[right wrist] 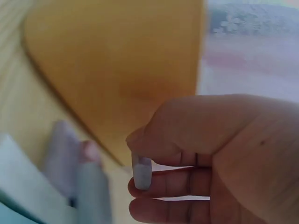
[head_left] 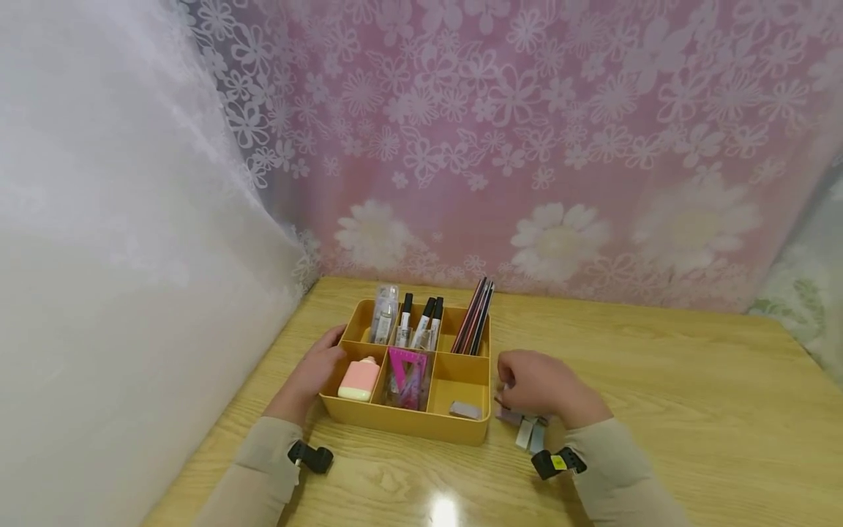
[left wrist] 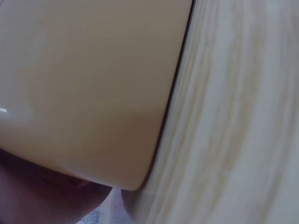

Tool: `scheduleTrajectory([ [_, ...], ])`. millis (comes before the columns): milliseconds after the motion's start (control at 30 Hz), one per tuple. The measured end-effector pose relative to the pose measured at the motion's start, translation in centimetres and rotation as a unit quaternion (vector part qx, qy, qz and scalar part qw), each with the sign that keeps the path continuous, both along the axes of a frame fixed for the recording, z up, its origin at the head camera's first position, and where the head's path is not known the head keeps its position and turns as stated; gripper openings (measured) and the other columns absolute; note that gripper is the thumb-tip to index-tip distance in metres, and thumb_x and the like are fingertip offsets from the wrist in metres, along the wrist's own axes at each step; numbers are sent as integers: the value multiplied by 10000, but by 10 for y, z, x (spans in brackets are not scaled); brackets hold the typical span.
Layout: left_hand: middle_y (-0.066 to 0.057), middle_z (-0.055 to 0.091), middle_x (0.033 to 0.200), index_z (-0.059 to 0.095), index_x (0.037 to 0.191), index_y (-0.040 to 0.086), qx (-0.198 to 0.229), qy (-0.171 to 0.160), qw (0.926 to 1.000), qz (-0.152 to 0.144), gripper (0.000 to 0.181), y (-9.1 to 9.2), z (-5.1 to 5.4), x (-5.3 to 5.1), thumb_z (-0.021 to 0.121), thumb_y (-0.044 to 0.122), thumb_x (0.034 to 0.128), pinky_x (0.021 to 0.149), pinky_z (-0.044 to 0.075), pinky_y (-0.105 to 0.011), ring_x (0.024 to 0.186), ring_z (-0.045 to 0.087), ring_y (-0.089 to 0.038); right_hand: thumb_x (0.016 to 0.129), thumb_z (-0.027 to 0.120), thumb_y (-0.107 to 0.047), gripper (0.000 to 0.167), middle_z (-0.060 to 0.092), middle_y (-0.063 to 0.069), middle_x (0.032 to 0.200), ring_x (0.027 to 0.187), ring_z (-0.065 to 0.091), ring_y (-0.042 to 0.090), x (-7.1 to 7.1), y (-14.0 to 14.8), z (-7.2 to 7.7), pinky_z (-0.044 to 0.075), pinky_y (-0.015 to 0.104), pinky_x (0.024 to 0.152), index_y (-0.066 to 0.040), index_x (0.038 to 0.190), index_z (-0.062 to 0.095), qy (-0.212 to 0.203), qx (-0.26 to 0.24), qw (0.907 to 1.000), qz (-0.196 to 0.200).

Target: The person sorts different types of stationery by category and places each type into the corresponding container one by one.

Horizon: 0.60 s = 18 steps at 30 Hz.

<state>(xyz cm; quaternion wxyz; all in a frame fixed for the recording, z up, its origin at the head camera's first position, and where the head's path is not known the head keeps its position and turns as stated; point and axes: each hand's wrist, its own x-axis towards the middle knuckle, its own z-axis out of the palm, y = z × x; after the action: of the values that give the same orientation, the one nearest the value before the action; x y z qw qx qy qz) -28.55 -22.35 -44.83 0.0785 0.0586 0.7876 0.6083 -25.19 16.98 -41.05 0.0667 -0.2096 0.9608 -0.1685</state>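
A yellow desk organizer (head_left: 405, 423) with several compartments stands on the table. My left hand (head_left: 319, 366) holds its left side, the thumb at the rim; in the left wrist view the outer wall (left wrist: 88, 84) hides most of that hand. Just right of the organizer is my right hand (head_left: 536, 380). Its thumb and fingers pinch a small pale eraser (right wrist: 142, 175), seen in the right wrist view. Several similar erasers (head_left: 525, 433) lie on the table below this hand. Another eraser (head_left: 465, 410) lies in the front right compartment.
Other compartments hold a pink and cream bottle (head_left: 360, 379), a pink set square (head_left: 408, 377), black-capped markers (head_left: 421, 326), a clear case (head_left: 385, 315) and pencils (head_left: 473, 322). A floral curtain (head_left: 500, 146) hangs behind the wooden table (head_left: 658, 402); white fabric (head_left: 132, 256) hangs at left.
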Motion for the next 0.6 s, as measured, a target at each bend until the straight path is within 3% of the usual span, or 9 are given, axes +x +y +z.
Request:
scheduleTrajectory([
  [167, -205, 215, 1637, 204, 1608, 33, -14, -101, 9999, 1, 599, 0, 2, 1, 354, 99, 1032, 1191, 159, -562, 1485, 214, -378, 793, 686, -131, 166, 518, -52, 750, 662, 468, 147, 6, 9, 20, 368, 347, 598, -195, 811, 534, 226, -242, 9995, 11],
  [333, -250, 222, 1624, 219, 1590, -22, -71, -222, 9997, 39, 598, 5, 18, 11, 354, 40, 1011, 1188, 166, -567, 1475, 225, -406, 818, 659, -113, 159, 535, -69, 797, 652, 463, 129, 14, 9, 31, 386, 342, 597, -205, 834, 530, 484, -420, 9978, 172],
  [400, -258, 224, 1621, 215, 1588, -31, -78, -196, 9998, 9, 596, 4, 17, 11, 346, 35, 1011, 1187, 167, -572, 1474, 226, -413, 838, 655, -119, 157, 533, -73, 797, 637, 458, 116, 17, 6, 34, 384, 330, 585, -208, 840, 526, 594, -485, 9967, 282],
  [533, -227, 232, 1627, 221, 1597, 6, -57, -46, 10000, -26, 600, -2, 0, 0, 354, 64, 1015, 1192, 152, -562, 1486, 208, -383, 835, 642, -118, 150, 526, -85, 788, 619, 451, 87, 23, -1, 42, 382, 304, 559, -215, 850, 529, 817, -549, 9938, 515],
  [600, -216, 248, 1623, 240, 1592, 14, -47, 53, 10000, -38, 600, -1, -1, -1, 366, 69, 1008, 1194, 149, -558, 1488, 208, -371, 835, 644, -116, 148, 528, -94, 797, 625, 455, 77, 26, -5, 46, 390, 297, 556, -218, 856, 538, 920, -560, 9922, 621],
])
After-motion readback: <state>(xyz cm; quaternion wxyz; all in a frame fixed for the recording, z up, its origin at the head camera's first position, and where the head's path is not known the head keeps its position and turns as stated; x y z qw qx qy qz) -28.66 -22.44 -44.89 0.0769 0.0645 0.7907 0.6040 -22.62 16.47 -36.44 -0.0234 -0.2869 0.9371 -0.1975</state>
